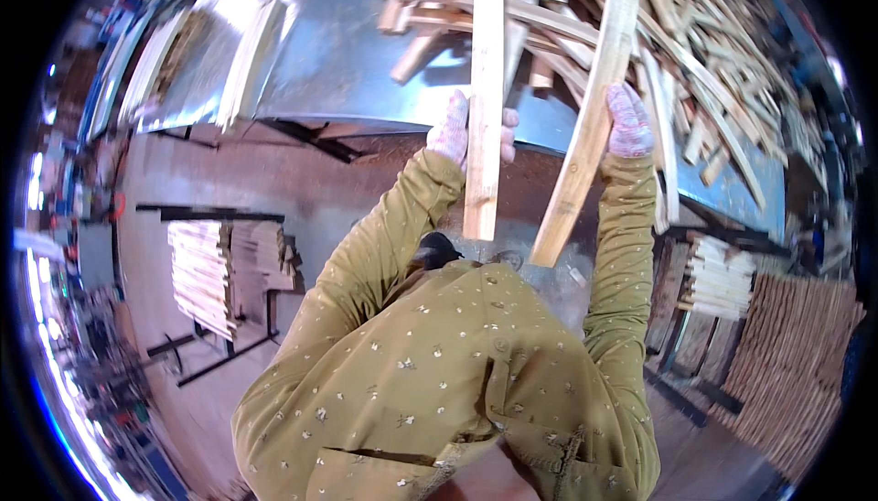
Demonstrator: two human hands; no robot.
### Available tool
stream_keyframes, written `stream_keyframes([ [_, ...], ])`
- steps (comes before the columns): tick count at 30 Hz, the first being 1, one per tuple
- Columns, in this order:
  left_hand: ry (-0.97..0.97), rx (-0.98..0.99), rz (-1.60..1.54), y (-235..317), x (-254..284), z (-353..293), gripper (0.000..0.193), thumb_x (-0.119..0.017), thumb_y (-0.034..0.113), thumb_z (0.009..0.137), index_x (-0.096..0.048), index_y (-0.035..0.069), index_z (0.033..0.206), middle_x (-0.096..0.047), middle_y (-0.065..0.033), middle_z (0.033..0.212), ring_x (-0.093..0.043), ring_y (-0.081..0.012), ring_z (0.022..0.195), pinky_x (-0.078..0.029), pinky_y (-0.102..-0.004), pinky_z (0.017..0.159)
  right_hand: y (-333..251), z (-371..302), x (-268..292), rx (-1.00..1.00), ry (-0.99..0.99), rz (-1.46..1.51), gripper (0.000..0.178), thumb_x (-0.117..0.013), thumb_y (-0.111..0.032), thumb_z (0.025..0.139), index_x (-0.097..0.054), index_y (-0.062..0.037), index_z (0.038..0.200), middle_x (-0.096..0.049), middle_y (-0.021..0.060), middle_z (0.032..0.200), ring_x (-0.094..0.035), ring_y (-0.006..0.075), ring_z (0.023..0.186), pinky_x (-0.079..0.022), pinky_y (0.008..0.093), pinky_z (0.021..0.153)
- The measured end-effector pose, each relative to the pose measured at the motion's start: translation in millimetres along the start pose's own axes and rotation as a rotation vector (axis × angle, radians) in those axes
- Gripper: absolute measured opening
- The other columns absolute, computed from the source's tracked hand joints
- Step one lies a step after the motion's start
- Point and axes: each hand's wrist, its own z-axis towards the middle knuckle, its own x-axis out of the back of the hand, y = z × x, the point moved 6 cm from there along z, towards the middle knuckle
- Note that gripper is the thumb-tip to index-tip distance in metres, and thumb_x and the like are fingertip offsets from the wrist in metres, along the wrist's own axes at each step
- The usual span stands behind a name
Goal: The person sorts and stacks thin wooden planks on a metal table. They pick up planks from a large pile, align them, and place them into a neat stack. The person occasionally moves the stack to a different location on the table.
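Note:
My left hand (450,129), in a pale knitted glove, is closed around a long straight wooden strip (484,135); its fingertips show on the strip's right side. In my right hand (628,122), gloved alike, is a second wooden strip (590,107), wider-looking and slanting down to the left. Both strips point away from me over the metal table (347,62), their near ends hanging in front of my chest. Beyond the hands lies a jumbled pile of wooden strips (540,11) on the table.
Neat rows of strips (250,62) lie at the table's left. Below left, a stack of strips (199,272) rests on a black metal stand (215,359). Lower right are a pale stack (718,277) and a large brown stack (786,364) of wood.

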Motion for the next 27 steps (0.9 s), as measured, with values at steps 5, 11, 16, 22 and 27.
stream_keyframes([
  [5, 0.193, -0.088, -0.121, 85, 69, -19, 0.055, -0.063, 0.040, 0.094, -0.049, 0.001, 0.131, -0.061, -0.0118, 0.095, -0.058, -0.0217, 0.078, -0.054, -0.0364, 0.070, 2, -17, -124, 0.000, -0.328, -0.078, 0.034, -0.063, -0.014, 0.094, -0.060, 0.0035, 0.123, -0.068, 0.0091, 0.107, -0.066, 0.0144, 0.092, -0.055, 0.0264, 0.082],
  [11, 0.428, -0.160, 0.492, 180, 192, -54, 0.038, -0.071, 0.022, 0.091, -0.061, 0.002, 0.122, -0.063, -0.0012, 0.104, -0.059, -0.0125, 0.088, -0.050, -0.0267, 0.083, 79, -169, -255, -0.647, -0.578, 0.267, 0.063, -0.076, -0.018, 0.083, -0.044, 0.0002, 0.135, -0.067, 0.0113, 0.097, -0.068, 0.0185, 0.077, -0.059, 0.0333, 0.068],
  [16, 0.565, -0.159, 0.220, 233, 244, -75, 0.027, -0.064, 0.011, 0.091, -0.052, 0.005, 0.115, -0.064, -0.0130, 0.096, -0.067, -0.0293, 0.082, -0.060, -0.0464, 0.066, 139, -130, -294, -0.833, -0.630, 0.236, 0.050, -0.070, -0.023, 0.089, -0.048, -0.0033, 0.129, -0.064, 0.0097, 0.101, -0.067, 0.0191, 0.076, -0.059, 0.0350, 0.068],
  [22, 0.711, -0.110, 0.508, 283, 286, -44, 0.028, -0.069, 0.012, 0.088, -0.055, 0.004, 0.111, -0.066, -0.0124, 0.080, -0.066, -0.0262, 0.067, -0.057, -0.0405, 0.059, 224, -38, -335, -0.976, -0.648, 0.474, 0.074, -0.035, -0.064, 0.098, -0.047, 0.0000, 0.134, -0.063, 0.0121, 0.110, -0.060, 0.0212, 0.088, -0.055, 0.0348, 0.077],
  [27, 0.997, 0.149, 1.069, 309, 342, -38, 0.033, -0.068, 0.018, 0.088, -0.055, 0.002, 0.115, -0.067, -0.0144, 0.086, -0.068, -0.0268, 0.077, -0.057, -0.0419, 0.068, 236, -25, -362, -1.174, -0.381, 0.797, 0.082, -0.029, -0.063, 0.099, -0.032, 0.0054, 0.143, -0.051, 0.0251, 0.133, -0.061, 0.0342, 0.099, -0.057, 0.0469, 0.086],
])
